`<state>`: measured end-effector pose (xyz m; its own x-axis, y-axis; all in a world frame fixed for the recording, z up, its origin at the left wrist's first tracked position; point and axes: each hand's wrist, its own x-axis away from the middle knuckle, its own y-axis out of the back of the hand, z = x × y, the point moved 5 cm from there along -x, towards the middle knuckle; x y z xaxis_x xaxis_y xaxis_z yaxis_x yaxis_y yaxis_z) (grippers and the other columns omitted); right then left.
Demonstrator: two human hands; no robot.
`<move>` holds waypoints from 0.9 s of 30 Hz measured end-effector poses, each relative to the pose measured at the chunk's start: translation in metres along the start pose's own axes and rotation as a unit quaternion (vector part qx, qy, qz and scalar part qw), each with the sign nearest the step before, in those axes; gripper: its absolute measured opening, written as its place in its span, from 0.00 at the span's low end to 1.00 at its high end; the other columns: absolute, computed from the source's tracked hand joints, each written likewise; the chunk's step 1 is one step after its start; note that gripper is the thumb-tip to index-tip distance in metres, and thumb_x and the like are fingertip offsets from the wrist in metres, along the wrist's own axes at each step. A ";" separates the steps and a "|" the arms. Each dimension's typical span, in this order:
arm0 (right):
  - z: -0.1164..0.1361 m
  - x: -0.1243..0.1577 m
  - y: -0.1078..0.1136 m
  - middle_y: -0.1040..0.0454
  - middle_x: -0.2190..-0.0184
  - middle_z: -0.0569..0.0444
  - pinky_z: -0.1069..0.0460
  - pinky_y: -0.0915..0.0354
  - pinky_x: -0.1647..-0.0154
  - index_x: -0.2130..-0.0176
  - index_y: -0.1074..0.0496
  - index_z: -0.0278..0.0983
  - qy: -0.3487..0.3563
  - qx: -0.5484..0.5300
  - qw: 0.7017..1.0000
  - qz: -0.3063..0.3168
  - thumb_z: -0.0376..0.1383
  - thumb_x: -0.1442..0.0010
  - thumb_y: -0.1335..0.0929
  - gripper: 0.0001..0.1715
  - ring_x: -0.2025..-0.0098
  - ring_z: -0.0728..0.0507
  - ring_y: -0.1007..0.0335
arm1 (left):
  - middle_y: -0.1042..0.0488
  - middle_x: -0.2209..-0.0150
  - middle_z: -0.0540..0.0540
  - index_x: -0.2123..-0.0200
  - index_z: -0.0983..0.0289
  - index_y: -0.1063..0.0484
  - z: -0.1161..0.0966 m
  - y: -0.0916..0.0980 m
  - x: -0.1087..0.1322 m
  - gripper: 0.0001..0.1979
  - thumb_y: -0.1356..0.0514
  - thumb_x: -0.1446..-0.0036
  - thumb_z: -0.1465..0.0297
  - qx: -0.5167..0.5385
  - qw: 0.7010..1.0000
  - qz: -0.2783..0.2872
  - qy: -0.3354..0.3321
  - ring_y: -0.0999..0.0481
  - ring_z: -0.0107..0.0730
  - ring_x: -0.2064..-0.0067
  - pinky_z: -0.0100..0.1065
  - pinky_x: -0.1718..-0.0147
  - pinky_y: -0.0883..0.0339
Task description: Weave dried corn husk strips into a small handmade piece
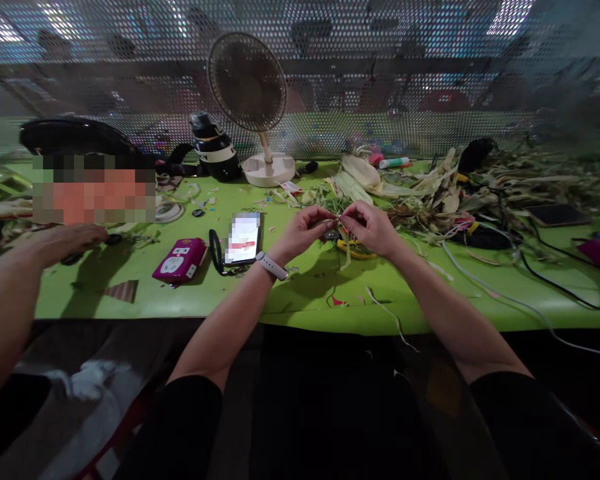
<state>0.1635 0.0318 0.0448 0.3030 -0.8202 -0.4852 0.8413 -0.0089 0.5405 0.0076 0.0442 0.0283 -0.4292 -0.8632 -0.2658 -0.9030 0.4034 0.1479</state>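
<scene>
My left hand (307,230), with a pale watch (272,265) on its wrist, is closed in a pinch above the middle of the green table. Close against it, my right hand (367,227) is pinching too. Between the fingertips runs a thin strip of corn husk (348,252), whose loose end hangs down; the gripped part is mostly hidden. Below the hands lies a yellow looped thing (356,252), partly covered, its kind unclear. Just beyond the right hand are dried corn husks (363,175) and green plant scraps (330,198).
A lit phone (243,238) and a magenta case (180,261) lie left on the green table (300,310). Behind stand a fan (267,167) and a black bottle (217,152). A white cable (500,287) crosses the right side. Another person's hand (75,238) reaches in at left.
</scene>
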 end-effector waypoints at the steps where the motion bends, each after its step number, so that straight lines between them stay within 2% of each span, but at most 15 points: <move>1: 0.001 -0.001 0.002 0.25 0.71 0.53 0.51 0.38 0.67 0.64 0.29 0.36 0.011 0.005 1.000 0.004 0.43 0.39 0.33 0.12 0.70 0.46 0.33 | 0.25 0.69 0.53 0.63 0.67 0.29 0.000 0.000 0.000 0.13 0.35 0.47 0.64 -0.004 1.000 0.001 0.004 0.29 0.22 0.72 0.27 0.73 0.33; 4: 0.006 -0.002 0.006 0.23 0.67 0.51 0.50 0.37 0.63 0.62 0.27 0.37 0.064 0.048 0.997 0.023 0.41 0.38 0.33 0.10 0.66 0.45 0.31 | 0.25 0.70 0.53 0.65 0.66 0.30 -0.001 -0.001 0.002 0.10 0.37 0.46 0.66 -0.008 1.000 0.012 0.013 0.29 0.21 0.72 0.27 0.73 0.32; 9: 0.009 0.000 0.003 0.26 0.69 0.50 0.48 0.38 0.61 0.66 0.27 0.39 0.134 0.133 0.982 0.032 0.40 0.35 0.36 0.12 0.65 0.43 0.32 | 0.25 0.74 0.51 0.71 0.67 0.29 0.002 -0.004 0.002 0.01 0.40 0.49 0.74 0.008 0.998 0.024 0.055 0.29 0.22 0.73 0.28 0.71 0.33; 13: 0.010 0.003 -0.005 0.26 0.69 0.49 0.48 0.38 0.60 0.66 0.28 0.39 0.154 0.164 0.974 0.031 0.40 0.34 0.36 0.12 0.63 0.42 0.33 | 0.26 0.78 0.51 0.76 0.67 0.28 0.009 -0.004 0.002 0.04 0.39 0.51 0.73 0.028 0.995 0.039 0.091 0.30 0.21 0.75 0.28 0.72 0.36; 17: 0.009 0.002 -0.004 0.26 0.69 0.49 0.48 0.38 0.61 0.66 0.28 0.38 0.141 0.141 0.979 0.037 0.38 0.35 0.36 0.10 0.64 0.43 0.32 | 0.24 0.76 0.52 0.75 0.67 0.27 0.012 -0.003 0.002 0.03 0.37 0.52 0.72 0.040 0.994 0.053 0.088 0.29 0.22 0.74 0.28 0.71 0.35; 22: 0.004 -0.002 0.009 0.25 0.69 0.51 0.50 0.38 0.63 0.66 0.27 0.38 0.086 0.086 0.993 0.006 0.39 0.37 0.35 0.10 0.66 0.44 0.32 | 0.21 0.66 0.55 0.61 0.66 0.24 0.006 0.005 0.001 0.10 0.38 0.47 0.69 0.069 0.996 0.036 0.047 0.24 0.26 0.66 0.30 0.65 0.32; 27: 0.000 -0.004 0.012 0.25 0.70 0.52 0.50 0.36 0.63 0.66 0.28 0.37 0.041 0.019 0.999 -0.016 0.43 0.39 0.34 0.12 0.68 0.45 0.32 | 0.23 0.69 0.53 0.64 0.66 0.24 -0.003 0.012 0.001 0.09 0.35 0.49 0.69 0.067 0.998 0.010 0.009 0.26 0.23 0.69 0.29 0.67 0.32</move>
<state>0.1730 0.0349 0.0532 0.3136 -0.7697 -0.5561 0.8339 -0.0570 0.5490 -0.0039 0.0474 0.0331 -0.4474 -0.8599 -0.2460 -0.8896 0.4561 0.0237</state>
